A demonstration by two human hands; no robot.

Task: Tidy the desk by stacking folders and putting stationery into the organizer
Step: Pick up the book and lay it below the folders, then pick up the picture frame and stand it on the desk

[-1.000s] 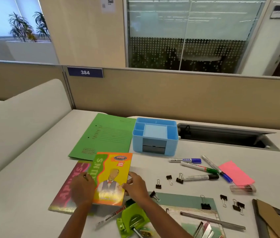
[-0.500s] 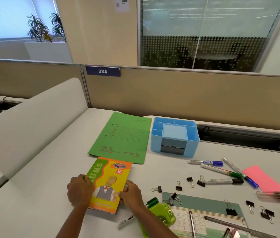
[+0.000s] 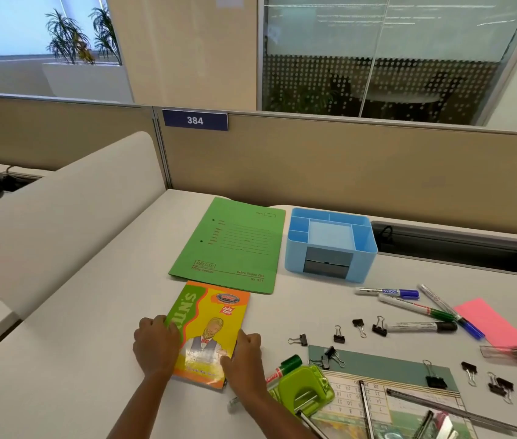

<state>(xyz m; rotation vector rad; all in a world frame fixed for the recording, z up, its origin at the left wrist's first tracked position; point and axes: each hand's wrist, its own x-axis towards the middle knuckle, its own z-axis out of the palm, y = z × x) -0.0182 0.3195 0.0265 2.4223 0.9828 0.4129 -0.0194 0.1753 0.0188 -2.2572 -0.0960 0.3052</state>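
orange-and-yellow booklet (image 3: 211,324) lying flat on the desk (image 3: 92,359), its far edge right at the near edge of the green spring file (image 3: 235,245); blue organizer (image 3: 295,258) stands just right of the file. left hand (image 3: 155,346) curls over the booklet's left edge, right hand (image 3: 244,356) grips its right edge. likely step: stacking. lift both sides evenly, set it on the file, square the corners. markers (image 3: 409,307) and binder clips (image 3: 379,327) lie loose at right.
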